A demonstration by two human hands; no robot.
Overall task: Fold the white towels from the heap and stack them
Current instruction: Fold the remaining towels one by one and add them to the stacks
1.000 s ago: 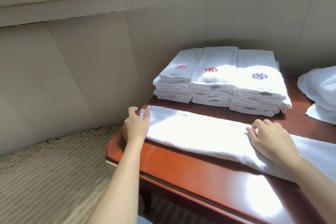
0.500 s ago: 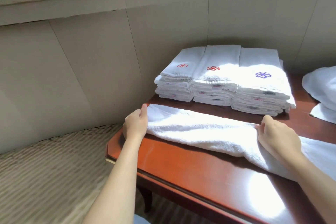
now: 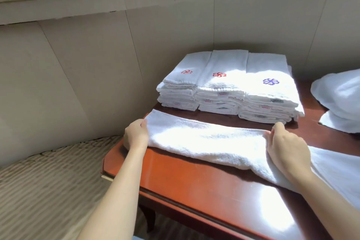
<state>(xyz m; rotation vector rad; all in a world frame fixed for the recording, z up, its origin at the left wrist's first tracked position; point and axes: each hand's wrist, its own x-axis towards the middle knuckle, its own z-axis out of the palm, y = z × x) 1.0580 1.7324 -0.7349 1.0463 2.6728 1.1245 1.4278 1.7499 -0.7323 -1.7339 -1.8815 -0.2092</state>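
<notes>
Left hand [image 3: 136, 135] grips left end of long white towel [image 3: 206, 142], fingers curled round its edge. Right hand [image 3: 286, 150] curled on towel's middle, pinching the far edge. Towel lies flat lengthwise on red-brown surface [image 3: 194, 183]. Folded stacks [image 3: 224, 88] just behind it; unfolded heap [image 3: 341, 93] far right.

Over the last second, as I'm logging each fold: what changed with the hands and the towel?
The right hand, flat on the long towel a second ago, now curls over its far edge; the left hand now grips its left end. The folded stacks and the heap stayed put.
</notes>
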